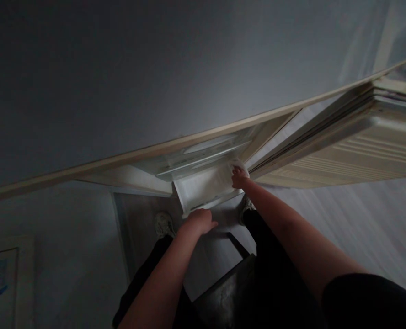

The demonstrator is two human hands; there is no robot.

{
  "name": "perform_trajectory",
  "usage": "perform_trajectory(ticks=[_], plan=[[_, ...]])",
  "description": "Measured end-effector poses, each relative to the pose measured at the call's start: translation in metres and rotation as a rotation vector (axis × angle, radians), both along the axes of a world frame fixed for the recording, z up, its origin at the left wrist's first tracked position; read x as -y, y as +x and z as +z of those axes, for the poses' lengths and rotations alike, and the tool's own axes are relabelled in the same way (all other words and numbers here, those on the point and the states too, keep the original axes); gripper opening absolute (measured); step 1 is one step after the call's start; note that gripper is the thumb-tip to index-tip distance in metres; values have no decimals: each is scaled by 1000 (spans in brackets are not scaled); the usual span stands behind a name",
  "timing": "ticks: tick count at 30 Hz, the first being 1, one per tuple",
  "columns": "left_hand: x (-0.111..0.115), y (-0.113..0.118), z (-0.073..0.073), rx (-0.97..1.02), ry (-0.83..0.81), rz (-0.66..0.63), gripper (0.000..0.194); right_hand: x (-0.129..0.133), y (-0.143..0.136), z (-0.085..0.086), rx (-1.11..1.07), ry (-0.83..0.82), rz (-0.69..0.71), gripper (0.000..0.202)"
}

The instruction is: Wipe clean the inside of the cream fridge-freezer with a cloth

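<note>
A pale, translucent drawer (206, 183) sticks out from the lower part of an opened fridge-like cabinet. My left hand (199, 220) is at the drawer's front left edge, back of the hand up and thumb pointing right. Its fingers curl out of sight over the rim. At the drawer's right end, my right hand (238, 177) is closed around the side wall near the corner. Something whitish shows just behind its fingers, too dim to make out.
An opened cream door (354, 146) with a ribbed inner face stands on the right. Clear shelf fronts (203, 157) lie behind the drawer. Below are my shoes (164, 225) and a dark stool-like seat (227, 292). A framed panel (4, 283) is at the lower left.
</note>
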State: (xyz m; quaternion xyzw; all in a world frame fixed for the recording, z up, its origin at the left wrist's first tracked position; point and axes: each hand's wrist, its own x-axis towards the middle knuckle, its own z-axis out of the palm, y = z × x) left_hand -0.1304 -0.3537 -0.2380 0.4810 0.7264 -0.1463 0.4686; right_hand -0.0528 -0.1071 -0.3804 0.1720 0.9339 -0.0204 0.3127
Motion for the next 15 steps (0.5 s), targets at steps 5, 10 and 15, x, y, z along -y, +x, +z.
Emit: perform_trajectory(ticks=[5,10,15], plan=[[3,-5,-3,0,-5,34,51,-26,-18,-8,-89,26,57,37],[2,-6,-11,5,-13,69,49,-38,-34,-10,-121,34,15,47],[-2,-2,-13,6,5,76,50,-23,-26,-18,-13,-39,-46,35]])
